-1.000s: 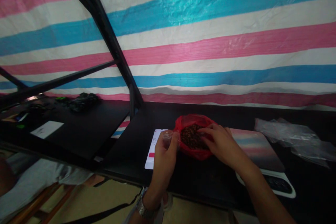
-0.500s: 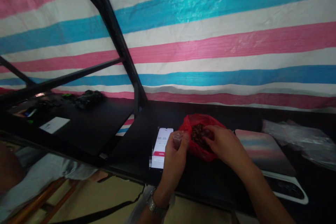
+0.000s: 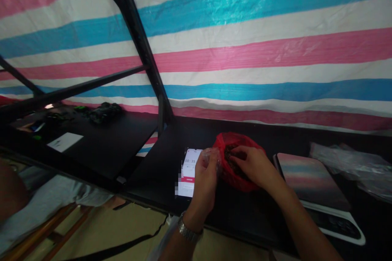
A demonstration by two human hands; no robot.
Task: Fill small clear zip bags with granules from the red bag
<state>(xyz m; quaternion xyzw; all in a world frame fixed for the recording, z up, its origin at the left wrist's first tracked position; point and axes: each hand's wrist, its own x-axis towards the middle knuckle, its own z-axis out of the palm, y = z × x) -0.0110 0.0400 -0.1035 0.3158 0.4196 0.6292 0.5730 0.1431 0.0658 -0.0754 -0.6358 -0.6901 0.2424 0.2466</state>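
My left hand [image 3: 206, 175] is closed on a small clear plastic bag [image 3: 213, 155], pinching it by the left rim of a red plastic bag [image 3: 245, 140]. The red bag lies open on the black table and holds many small dark-brown pieces [image 3: 230, 157], too small to name. My right hand [image 3: 252, 165] reaches into it from the right. Its fingertips are drawn together among the pieces; what lies between them is hidden. Partly behind my left hand lies a phone [image 3: 187, 187] with a running timer on its screen.
Right of the red bag sits a digital scale with a shiny plate [image 3: 312, 175]. Several clear plastic bags [image 3: 352, 163] lie behind it. On the left table [image 3: 122, 142] are a white sheet [image 3: 65, 142] and a dark bundle [image 3: 105, 113]. Someone's grey-clothed leg [image 3: 61, 195] shows lower left.
My right fingers have gone lower into the brown pieces; a dark thing seen at them before no longer shows. My left hand stays by the rim with the clear bag. The view has shifted slightly.
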